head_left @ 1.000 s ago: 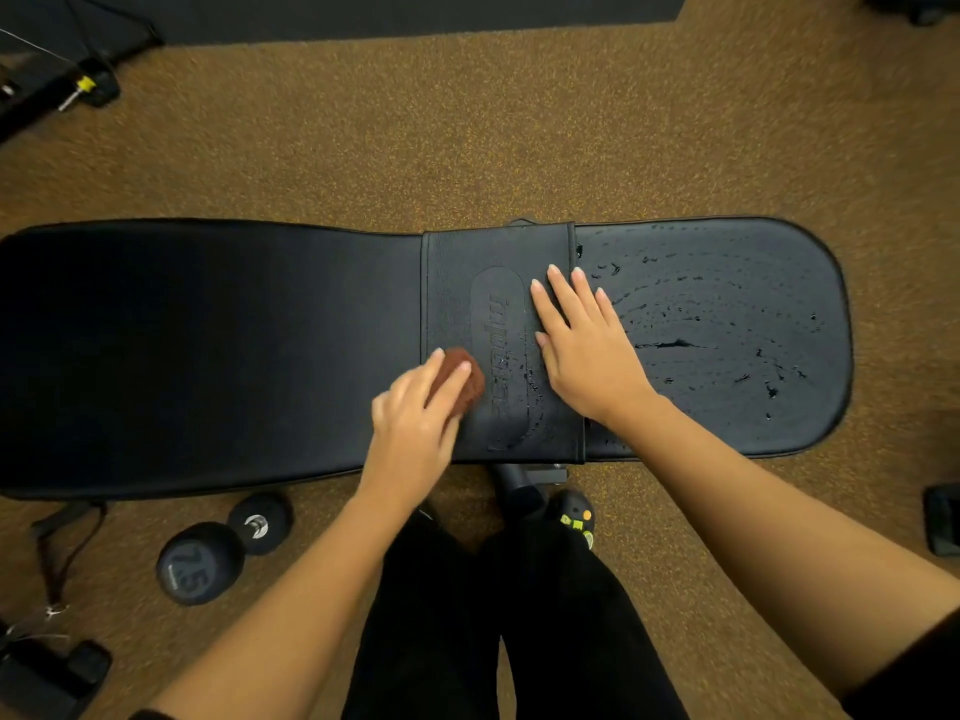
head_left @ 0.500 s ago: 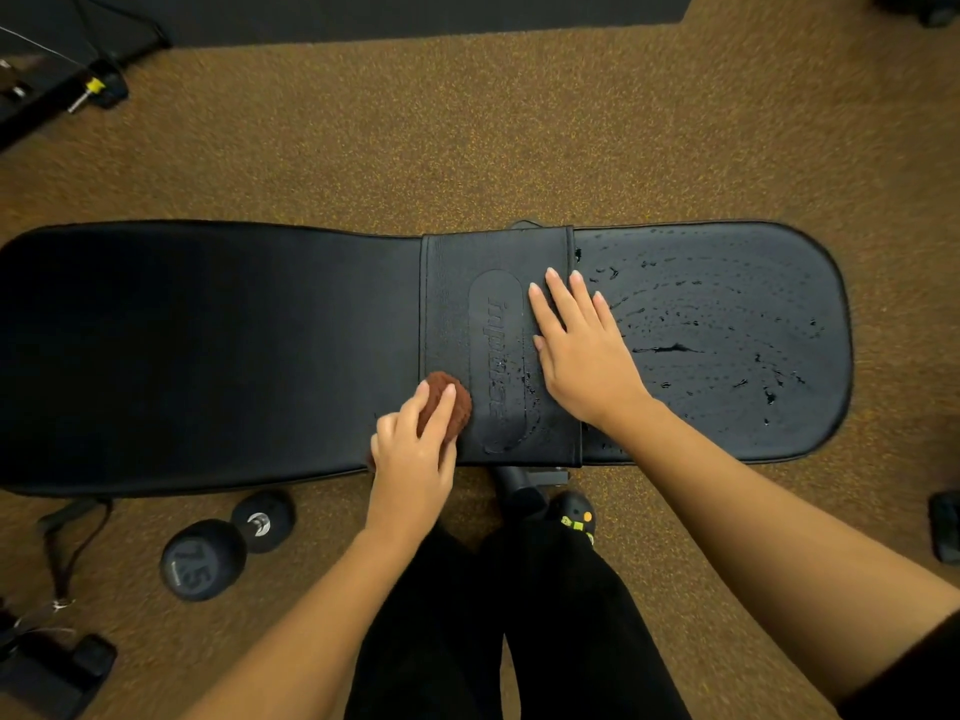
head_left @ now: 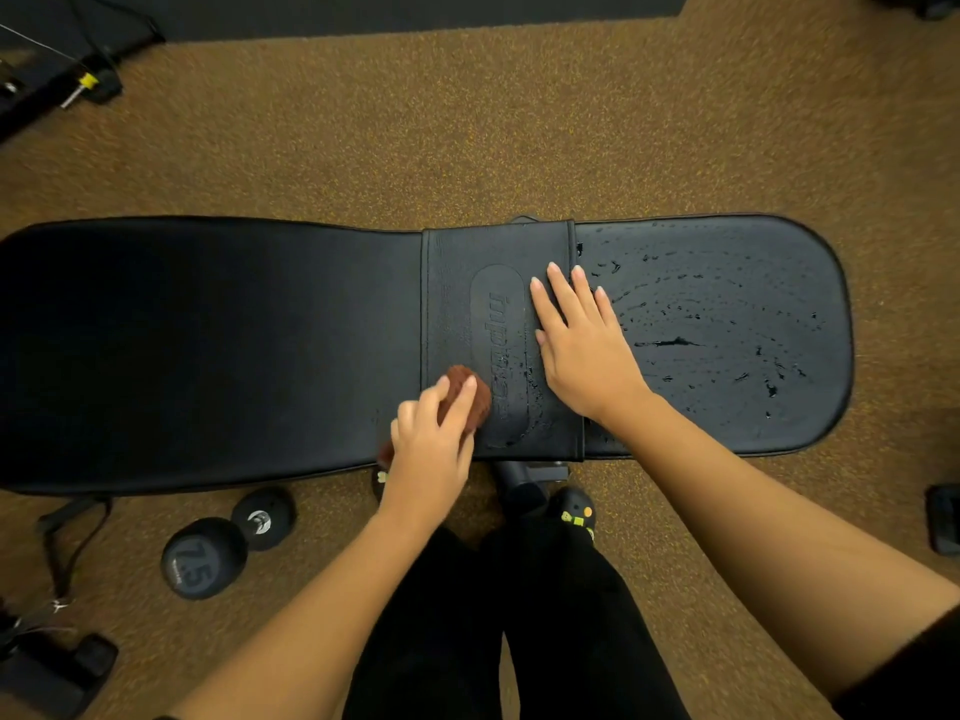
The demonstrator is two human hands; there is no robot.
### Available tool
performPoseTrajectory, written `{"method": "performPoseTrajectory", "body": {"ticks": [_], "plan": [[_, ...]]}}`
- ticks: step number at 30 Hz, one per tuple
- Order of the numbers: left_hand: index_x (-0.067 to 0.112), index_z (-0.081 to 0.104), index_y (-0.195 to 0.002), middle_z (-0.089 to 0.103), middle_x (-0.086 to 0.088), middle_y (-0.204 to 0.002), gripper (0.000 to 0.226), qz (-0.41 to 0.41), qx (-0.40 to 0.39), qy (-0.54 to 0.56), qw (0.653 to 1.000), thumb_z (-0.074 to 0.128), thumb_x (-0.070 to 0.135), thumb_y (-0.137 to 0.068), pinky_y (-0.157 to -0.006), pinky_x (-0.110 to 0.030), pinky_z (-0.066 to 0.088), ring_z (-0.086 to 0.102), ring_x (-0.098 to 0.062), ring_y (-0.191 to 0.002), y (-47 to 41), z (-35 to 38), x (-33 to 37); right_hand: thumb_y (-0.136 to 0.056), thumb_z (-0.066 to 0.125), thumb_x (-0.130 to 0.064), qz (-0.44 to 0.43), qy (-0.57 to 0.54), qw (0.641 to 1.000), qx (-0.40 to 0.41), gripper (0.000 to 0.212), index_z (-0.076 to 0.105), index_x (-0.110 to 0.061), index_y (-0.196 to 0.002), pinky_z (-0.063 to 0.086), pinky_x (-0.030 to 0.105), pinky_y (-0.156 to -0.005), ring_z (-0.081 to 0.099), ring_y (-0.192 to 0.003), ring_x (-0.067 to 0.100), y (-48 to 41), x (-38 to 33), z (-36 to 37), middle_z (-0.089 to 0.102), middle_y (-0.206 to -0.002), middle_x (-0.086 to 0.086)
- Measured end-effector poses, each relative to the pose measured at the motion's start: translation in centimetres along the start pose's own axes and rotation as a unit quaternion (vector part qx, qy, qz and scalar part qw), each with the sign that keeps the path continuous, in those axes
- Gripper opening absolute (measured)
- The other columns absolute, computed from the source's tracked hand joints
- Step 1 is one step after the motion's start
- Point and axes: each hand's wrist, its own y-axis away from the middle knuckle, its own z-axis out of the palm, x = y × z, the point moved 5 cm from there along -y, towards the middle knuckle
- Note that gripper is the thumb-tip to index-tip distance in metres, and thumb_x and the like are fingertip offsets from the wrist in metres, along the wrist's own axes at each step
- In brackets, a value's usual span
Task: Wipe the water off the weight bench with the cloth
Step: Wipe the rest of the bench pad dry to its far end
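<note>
Weight bench (head_left: 208, 356): heavy, stiff, slick where water (head_left: 701, 330) beads on its right pad. I rest my right hand (head_left: 587, 350) flat at its centre, fingers apart. My left hand (head_left: 431, 449) curls its fingers over the cloth (head_left: 470, 387) near the bench's front edge: soft, light, best gripped bunched

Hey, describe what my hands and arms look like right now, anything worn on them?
Both forearms are bare to the wrists. The left hand and right hand show no gloves, rings, watch or bracelet. A black sleeve edge shows on the right upper arm at the picture's corner. Nails look unpainted.
</note>
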Motion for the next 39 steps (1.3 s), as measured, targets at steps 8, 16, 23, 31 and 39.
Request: {"method": "performPoseTrajectory", "body": {"ticks": [8,16,23,31,39], "plan": [[0.011,0.055,-0.126,0.056,-0.020,-0.115,0.065,-0.027,0.016,0.018,0.999,0.079,0.003,-0.067,-0.075,-0.048,0.050,0.056,-0.036,-0.089,-1.6,0.1,0.8,-0.100,0.031,-0.033,-0.014,0.035,0.999,0.009,0.053,0.022,-0.013,-0.148,0.010,0.046,-0.115,0.008,-0.143,0.035,-0.1,1.0,-0.8,0.016,-0.156,0.014],[0.011,0.057,-0.126,0.058,-0.018,-0.113,0.059,0.007,0.017,0.027,0.999,0.076,0.008,-0.071,-0.070,-0.044,0.048,0.056,-0.034,-0.088,-4.6,1.2,5.1,-0.101,0.027,-0.037,0.032,0.033,0.999,0.003,0.053,0.013,-0.021,-0.150,0.006,0.048,-0.115,0.003,-0.144,0.033,0.4,3.2,-1.2,0.010,-0.158,0.009],[0.015,0.057,-0.126,0.060,-0.014,-0.111,0.063,0.048,0.012,0.001,0.999,0.079,0.013,-0.068,-0.065,-0.040,0.049,0.057,-0.029,-0.081,-2.7,2.2,6.4,-0.102,0.028,-0.031,0.030,0.017,0.999,0.006,0.050,0.016,-0.022,-0.150,0.010,0.048,-0.114,0.007,-0.144,0.034,0.1,3.3,-1.4,0.013,-0.157,0.008],[0.009,0.059,-0.123,0.058,-0.018,-0.109,0.053,0.005,0.020,0.029,0.999,0.074,0.008,-0.073,-0.065,-0.043,0.046,0.055,-0.036,-0.083,-8.5,1.9,7.0,-0.098,0.022,-0.032,0.019,0.011,1.000,0.022,0.051,0.030,-0.019,-0.146,0.021,0.051,-0.111,0.020,-0.140,0.038,0.1,3.8,-1.3,0.027,-0.153,0.012],[0.017,0.055,-0.128,0.059,-0.009,-0.114,0.067,0.063,0.003,-0.015,0.998,0.079,0.019,-0.066,-0.064,-0.036,0.048,0.050,-0.023,-0.083,-2.1,3.2,8.3,-0.097,0.020,-0.031,0.020,0.001,0.999,0.030,0.051,0.031,-0.018,-0.146,0.020,0.052,-0.111,0.021,-0.140,0.039,0.2,3.7,-1.3,0.028,-0.152,0.012]]}}
